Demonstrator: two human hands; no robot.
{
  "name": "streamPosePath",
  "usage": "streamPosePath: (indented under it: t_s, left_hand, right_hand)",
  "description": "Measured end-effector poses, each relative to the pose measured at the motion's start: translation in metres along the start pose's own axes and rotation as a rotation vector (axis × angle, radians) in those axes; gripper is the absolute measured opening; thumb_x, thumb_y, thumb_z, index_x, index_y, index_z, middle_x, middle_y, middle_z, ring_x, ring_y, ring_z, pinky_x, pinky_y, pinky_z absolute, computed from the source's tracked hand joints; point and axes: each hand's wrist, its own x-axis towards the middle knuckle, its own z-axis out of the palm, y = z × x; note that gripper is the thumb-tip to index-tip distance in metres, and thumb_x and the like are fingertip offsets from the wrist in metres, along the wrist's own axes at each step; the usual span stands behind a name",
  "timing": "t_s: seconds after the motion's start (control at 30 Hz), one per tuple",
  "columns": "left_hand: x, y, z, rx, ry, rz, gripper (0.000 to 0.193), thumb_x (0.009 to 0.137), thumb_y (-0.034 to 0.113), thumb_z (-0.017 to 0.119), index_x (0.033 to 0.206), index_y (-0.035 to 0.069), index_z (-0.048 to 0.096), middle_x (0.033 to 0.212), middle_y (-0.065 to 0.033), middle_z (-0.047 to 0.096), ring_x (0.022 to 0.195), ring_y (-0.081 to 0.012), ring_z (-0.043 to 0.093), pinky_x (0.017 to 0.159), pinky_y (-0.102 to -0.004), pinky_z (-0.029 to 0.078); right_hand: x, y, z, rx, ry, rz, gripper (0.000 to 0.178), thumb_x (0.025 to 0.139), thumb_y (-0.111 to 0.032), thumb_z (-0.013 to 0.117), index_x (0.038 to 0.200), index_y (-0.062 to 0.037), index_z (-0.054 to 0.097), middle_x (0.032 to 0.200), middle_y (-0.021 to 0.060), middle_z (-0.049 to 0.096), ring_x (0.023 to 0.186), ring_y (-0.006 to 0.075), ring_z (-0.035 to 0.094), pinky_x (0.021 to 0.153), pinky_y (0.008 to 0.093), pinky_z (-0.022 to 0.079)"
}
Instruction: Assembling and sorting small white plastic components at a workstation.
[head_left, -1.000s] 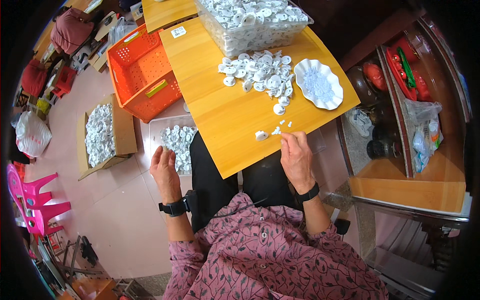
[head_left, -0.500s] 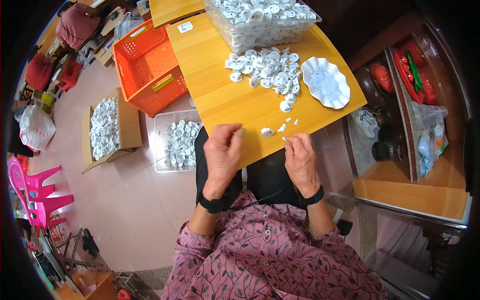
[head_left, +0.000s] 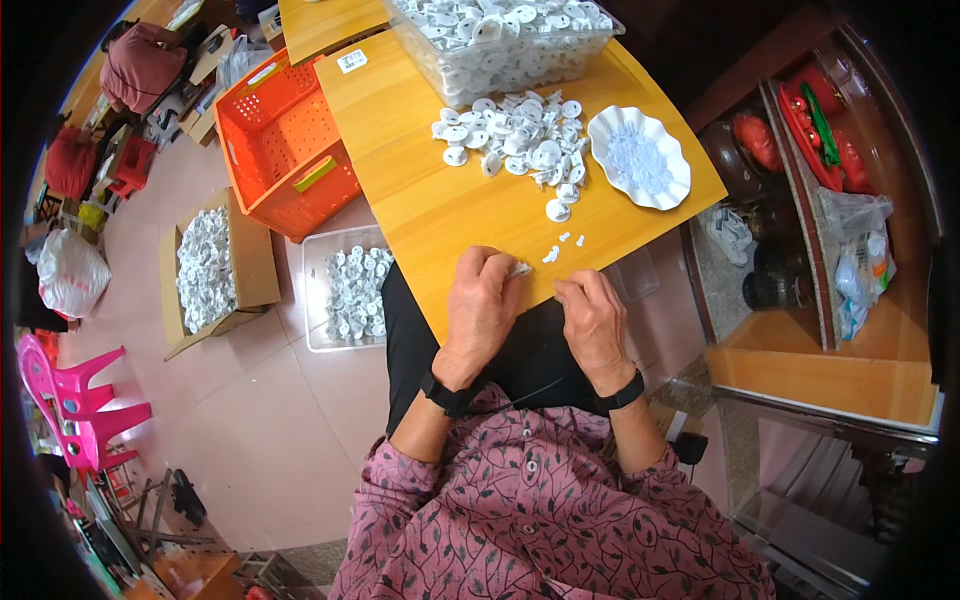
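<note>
At the near edge of the wooden table (head_left: 400, 190), my left hand (head_left: 484, 305) is closed on a white round plastic part (head_left: 519, 269), of which only a bit shows past the fingers. Close by on its right, my right hand (head_left: 594, 325) is pinched; whatever lies between its fingertips is hidden. Several small white pegs (head_left: 551, 255) lie just beyond the hands. Farther back is a loose heap of white round plastic parts (head_left: 520, 135). Beside the heap stands a white scalloped dish (head_left: 673, 194) of small translucent pieces (head_left: 640, 160).
A clear bin (head_left: 480, 80) full of white parts stands at the table's back. To the left are an orange crate (head_left: 290, 140), a cardboard box (head_left: 258, 265) and a clear tub (head_left: 318, 330), the last two holding white parts. Shelves (head_left: 810, 250) border the right side.
My left hand has moved right and taken hold of the round part that lay on the table. The small white peg seen at my right fingertips is now out of sight.
</note>
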Motion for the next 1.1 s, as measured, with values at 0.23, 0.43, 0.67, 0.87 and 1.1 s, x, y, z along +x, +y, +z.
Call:
streamPosePath:
  t_s: [0.23, 0.43, 0.67, 0.87, 1.1]
  left_hand:
    - [-0.006, 0.011, -0.025, -1.117, -0.12, -0.635, 0.019, 0.093, 0.005, 0.068, 0.111, -0.003, 0.064, 0.099, -0.0097, 0.068, 0.08, -0.015, 0.07, 0.071, -0.0258, 0.059]
    - [-0.019, 0.011, -0.037, -1.225, -0.173, -0.665, 0.04, 0.095, 0.003, 0.064, 0.133, -0.003, 0.056, 0.106, -0.0136, 0.068, 0.089, -0.0211, 0.072, 0.079, -0.029, 0.061]
    - [-0.025, 0.014, -0.045, -1.341, -0.142, -0.666, 0.04, 0.098, 0.003, 0.059, 0.137, -0.004, 0.052, 0.116, -0.0174, 0.067, 0.1, -0.027, 0.071, 0.089, -0.0332, 0.059]
    - [-0.028, 0.013, -0.048, -1.404, -0.154, -0.646, 0.041, 0.1, 0.003, 0.056, 0.14, -0.003, 0.049, 0.122, -0.0184, 0.064, 0.107, -0.0288, 0.069, 0.093, -0.0338, 0.058]
    - [-0.031, 0.009, -0.048, -1.392, -0.119, -0.613, 0.041, 0.099, 0.002, 0.056, 0.139, -0.004, 0.049, 0.128, -0.0177, 0.061, 0.109, -0.0286, 0.068, 0.092, -0.0329, 0.059]
  right_hand:
    - [0.0, 0.001, 0.002, -0.082, -0.033, -0.019, 0.013, 0.082, 0.004, 0.062, 0.095, 0.0013, 0.06, 0.095, 0.0154, 0.056, 0.09, 0.0327, 0.06, 0.073, 0.0407, 0.053]
    - [0.001, -0.011, 0.004, 0.043, 0.011, 0.066, 0.019, 0.088, 0.004, 0.059, 0.107, 0.0014, 0.056, 0.099, 0.0194, 0.053, 0.087, 0.0374, 0.06, 0.072, 0.0438, 0.052]
    - [0.006, -0.031, -0.003, 0.451, 0.009, 0.234, 0.017, 0.092, 0.002, 0.058, 0.109, 0.0014, 0.059, 0.096, 0.0177, 0.059, 0.08, 0.0333, 0.063, 0.068, 0.0392, 0.051]
    - [0.006, -0.046, -0.007, 0.765, -0.055, 0.428, 0.012, 0.096, -0.003, 0.059, 0.107, 0.0023, 0.061, 0.094, 0.0079, 0.062, 0.07, 0.0122, 0.062, 0.06, 0.0262, 0.051]
    - [0.003, -0.049, -0.008, 0.957, -0.121, 0.495, 0.013, 0.099, -0.006, 0.058, 0.109, 0.0016, 0.06, 0.091, 0.0042, 0.063, 0.072, 0.0087, 0.061, 0.061, 0.0231, 0.051]
